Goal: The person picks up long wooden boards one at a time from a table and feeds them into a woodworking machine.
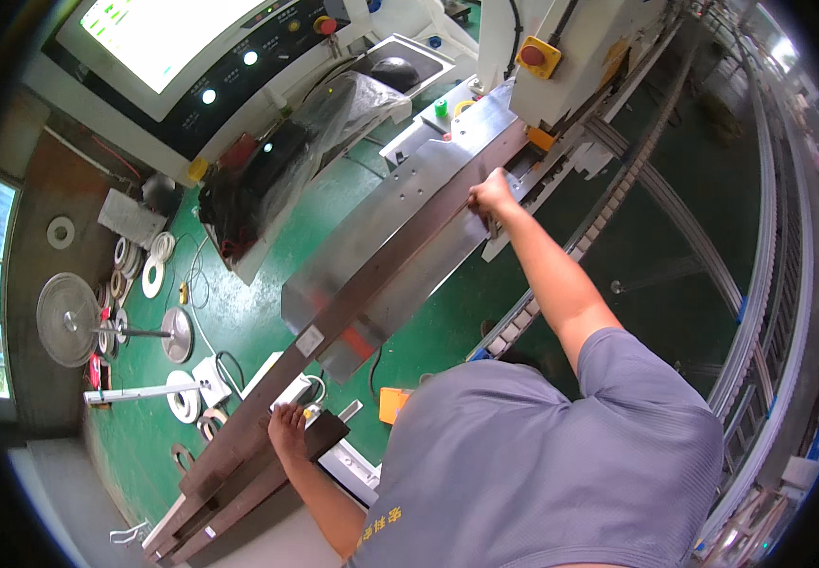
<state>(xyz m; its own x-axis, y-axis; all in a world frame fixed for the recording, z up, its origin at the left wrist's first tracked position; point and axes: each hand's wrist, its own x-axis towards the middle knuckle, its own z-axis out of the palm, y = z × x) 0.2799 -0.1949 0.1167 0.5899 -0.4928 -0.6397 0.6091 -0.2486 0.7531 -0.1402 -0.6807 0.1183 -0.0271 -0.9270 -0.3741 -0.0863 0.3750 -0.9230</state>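
Note:
A long, narrow brown board (372, 275) runs diagonally from the lower left up to the machine at the upper right. A small white label (310, 341) sits on its face. My right hand (493, 196) is closed on the board's near edge, close to the machine end. Farther down, my left hand (288, 433) grips the same near edge; its fingertips are hard to make out. Beneath the board lies a shiny metal plate (334, 289) of the machine. Shorter brown boards (249, 497) rest beside the long one, just below my left hand.
A lit control panel (159, 47) with buttons stands at the upper left. Below it is a plastic-covered tray (277, 156). The machine head (561, 66) carries a red stop button (533, 56). Rolls of edging tape (152, 276) lie on the green floor; metal conveyor rails (760, 237) curve along the right.

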